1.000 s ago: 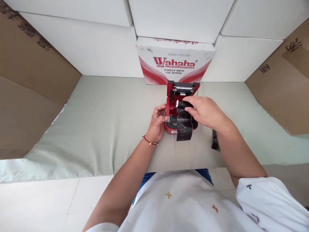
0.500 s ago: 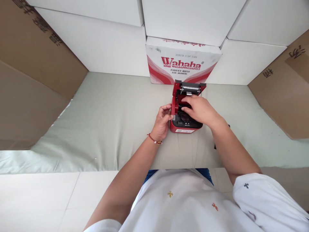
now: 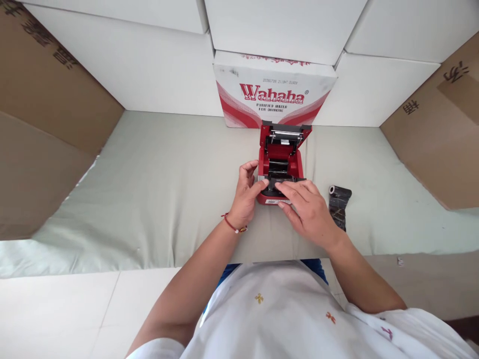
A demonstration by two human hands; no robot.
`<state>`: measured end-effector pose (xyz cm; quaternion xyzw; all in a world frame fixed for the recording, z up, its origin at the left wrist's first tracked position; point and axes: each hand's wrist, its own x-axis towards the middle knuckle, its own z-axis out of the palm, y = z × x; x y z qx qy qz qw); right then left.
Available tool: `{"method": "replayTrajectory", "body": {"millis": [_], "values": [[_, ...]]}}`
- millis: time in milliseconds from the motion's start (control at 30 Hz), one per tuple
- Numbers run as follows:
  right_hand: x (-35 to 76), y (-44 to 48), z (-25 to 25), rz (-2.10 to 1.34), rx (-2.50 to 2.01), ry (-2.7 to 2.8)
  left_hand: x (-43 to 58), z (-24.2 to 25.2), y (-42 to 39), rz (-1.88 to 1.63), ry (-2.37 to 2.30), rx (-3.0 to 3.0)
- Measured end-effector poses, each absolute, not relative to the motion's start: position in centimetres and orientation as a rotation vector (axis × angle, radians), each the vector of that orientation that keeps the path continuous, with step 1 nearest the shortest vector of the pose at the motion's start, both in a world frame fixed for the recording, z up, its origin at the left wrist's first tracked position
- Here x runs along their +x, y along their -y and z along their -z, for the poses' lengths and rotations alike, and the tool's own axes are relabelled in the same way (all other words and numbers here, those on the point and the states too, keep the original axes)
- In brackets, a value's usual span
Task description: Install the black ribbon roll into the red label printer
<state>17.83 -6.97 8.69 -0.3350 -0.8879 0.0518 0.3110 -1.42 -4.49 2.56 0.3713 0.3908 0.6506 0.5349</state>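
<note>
A red label printer [image 3: 299, 164] stands on the cloth with its lid [image 3: 286, 135] raised. Inside it lies a dark, shiny ribbon roll [image 3: 279, 166], and black film stretches toward the front. My left hand [image 3: 245, 192] grips the printer's left side, its thumb on the black front part and its fingers along the outer wall. Across the front edge lies my right hand [image 3: 305, 204], fingers stretched out on the black film and thumb apart below them. The right hand covers much of the front panel.
To the right, a loose black ribbon roll [image 3: 340, 194] lies partly unwound behind my right forearm. A Wahaba-type white and red water carton [image 3: 275, 94] stands behind the printer. White boxes [image 3: 149, 65] line the back; brown cartons [image 3: 48, 114] flank both sides of the cloth-covered table [image 3: 168, 164].
My right hand has moved from inside the printer down to its front edge, uncovering the roll inside. The loose roll on the right now shows. My left hand stays at the printer's side.
</note>
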Motion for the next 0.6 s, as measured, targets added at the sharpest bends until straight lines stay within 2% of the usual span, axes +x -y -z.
{"method": "replayTrajectory", "body": {"millis": [233,400,600], "values": [[17.9,7.9,-7.8,-0.18,-0.916,2.282,-0.6,-3.7,5.9,-1.542,-0.92,0.923],[18.3,6.9,-9.5,-0.324,-0.975,2.254,-1.2,-3.6,5.5,-1.528,-0.885,0.879],[18.6,-0.8,-12.7,-0.004,-1.244,2.085,-1.2,-3.0,5.3,-1.528,-0.895,0.855]]}}
